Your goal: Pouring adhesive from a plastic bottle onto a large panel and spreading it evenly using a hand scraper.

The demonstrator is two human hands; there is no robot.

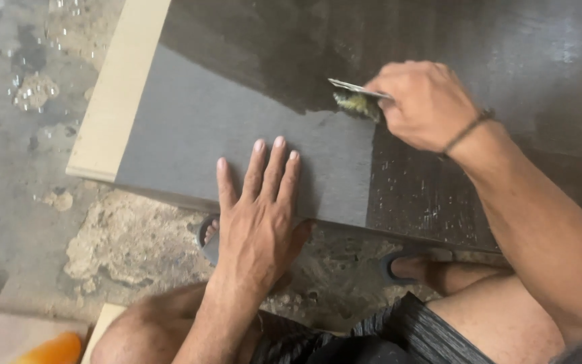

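Rough concrete floor (21, 189) (wet patches), dim light.

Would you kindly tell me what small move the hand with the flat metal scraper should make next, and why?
Probably draw the flat metal scraper in the right hand leftward onto the dry grey board surface: yellowish paste sits under the blade at the dark coating's edge, and the left hand lies flat on the board.
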